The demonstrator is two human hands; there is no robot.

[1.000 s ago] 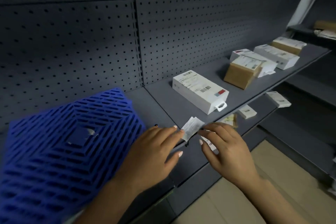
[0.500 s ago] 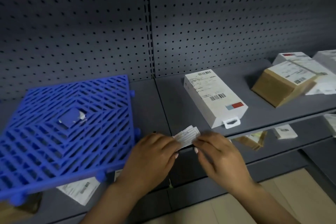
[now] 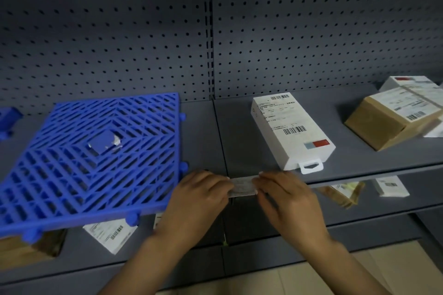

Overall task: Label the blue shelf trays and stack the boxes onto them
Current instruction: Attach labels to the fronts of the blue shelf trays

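Observation:
A blue slotted tray (image 3: pixel 96 158) lies on the grey shelf (image 3: pixel 239 132) at the left, its front edge hanging over the shelf's front. A small white paper label (image 3: pixel 243 185) is held flat between my two hands at the shelf's front edge. My left hand (image 3: pixel 199 201) pinches its left end and my right hand (image 3: pixel 287 201) pinches its right end. A white box (image 3: pixel 290 130) with barcodes lies just behind my hands. Further right a brown box (image 3: pixel 388 120) with a white shipping label leans on a white box (image 3: pixel 407 84).
A second blue tray (image 3: pixel 8 120) shows at the far left edge. The lower shelf (image 3: pixel 275 225) holds a brown box (image 3: pixel 26 249), a white labelled box (image 3: pixel 110 235), another brown box (image 3: pixel 342 193) and a small white box (image 3: pixel 390 185). Perforated grey panels form the back wall.
The view has swung left and level, bringing the blue tray fully onto the shelf. My hands have lowered the label from tilted upward to flat along the shelf's front edge.

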